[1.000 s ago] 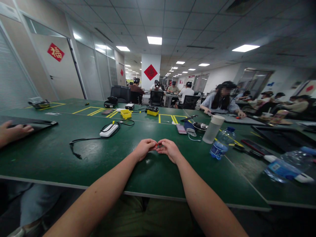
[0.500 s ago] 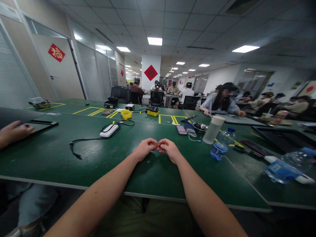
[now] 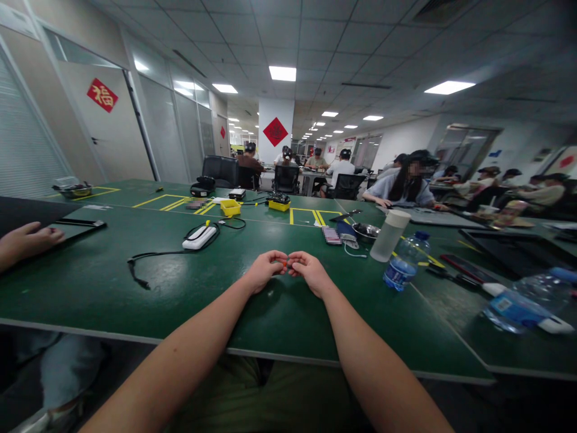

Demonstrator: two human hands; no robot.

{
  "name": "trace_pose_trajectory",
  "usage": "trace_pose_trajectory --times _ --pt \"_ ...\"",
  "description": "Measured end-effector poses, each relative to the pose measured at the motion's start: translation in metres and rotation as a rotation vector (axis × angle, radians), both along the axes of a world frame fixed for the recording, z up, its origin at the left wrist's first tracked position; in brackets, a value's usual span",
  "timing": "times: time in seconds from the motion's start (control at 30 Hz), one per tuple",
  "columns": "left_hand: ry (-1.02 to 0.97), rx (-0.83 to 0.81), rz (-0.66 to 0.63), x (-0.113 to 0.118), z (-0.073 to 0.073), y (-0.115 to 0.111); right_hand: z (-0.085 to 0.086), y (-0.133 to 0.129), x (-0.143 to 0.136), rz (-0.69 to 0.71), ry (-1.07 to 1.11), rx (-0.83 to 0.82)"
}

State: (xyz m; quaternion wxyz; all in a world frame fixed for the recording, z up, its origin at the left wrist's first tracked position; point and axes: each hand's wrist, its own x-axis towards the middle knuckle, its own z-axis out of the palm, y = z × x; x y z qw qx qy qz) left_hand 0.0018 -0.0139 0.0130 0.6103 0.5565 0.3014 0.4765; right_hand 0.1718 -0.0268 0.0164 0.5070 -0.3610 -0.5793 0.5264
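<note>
Just above the green table [image 3: 180,313], my left hand [image 3: 265,270] and my right hand [image 3: 307,272] meet fingertip to fingertip. Between them shows a small orange piece [image 3: 285,264], pinched in the left fingertips. The right thumb and fingers are also closed in a pinch, against a small dark bit that is too tiny to name. Most of what both hands hold is hidden by the fingers.
On the left lies a white power bank [image 3: 198,237] with a black cable. Yellow trays [image 3: 230,208] stand farther back. To the right are a frosted bottle [image 3: 390,236], water bottles [image 3: 406,261] and a metal bowl [image 3: 366,232]. A neighbour's hand [image 3: 31,242] rests at far left.
My hands stay in nearly the same place, with the fingertips shifting slightly around the orange piece. At far left, the neighbour's dark panel looks a little shifted.
</note>
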Motion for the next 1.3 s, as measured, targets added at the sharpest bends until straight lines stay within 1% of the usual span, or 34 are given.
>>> trace_pose_trajectory --times 0.2,0.33,0.47,0.67,0.73,0.9,0.97,1.17,1.3 --pt "-0.021 -0.015 -0.016 0.0006 -0.0014 0.0008 -0.0037 0.0044 0.0006 0.002 0.038 -0.038" --pt "-0.018 0.0 -0.019 0.0017 -0.0025 0.0013 -0.0049 0.0039 -0.0002 -0.005 0.043 -0.018" --pt "0.017 0.035 -0.012 0.0014 -0.0024 0.0012 -0.0014 -0.0003 -0.0025 0.005 0.033 -0.006" --pt "0.001 0.002 0.025 0.0004 -0.0005 0.001 0.0031 -0.0033 -0.0038 0.032 0.089 -0.04" --pt "-0.003 -0.012 0.03 0.0004 0.0003 0.0006 0.0023 -0.002 -0.0029 0.018 0.08 -0.032" --pt "0.024 -0.025 -0.011 0.0007 0.0017 -0.0013 -0.0012 0.0035 0.0007 -0.078 0.03 -0.004" --pt "0.034 -0.028 -0.018 0.0006 0.0015 -0.0017 -0.0022 0.0052 0.0013 -0.096 0.035 -0.01" --pt "0.046 -0.022 0.018 0.0002 -0.0001 -0.0009 -0.0016 0.0037 -0.0011 -0.042 0.074 -0.067" --pt "0.025 -0.028 0.045 0.0004 0.0003 0.0003 0.0003 -0.0002 -0.0023 -0.06 0.039 -0.055"
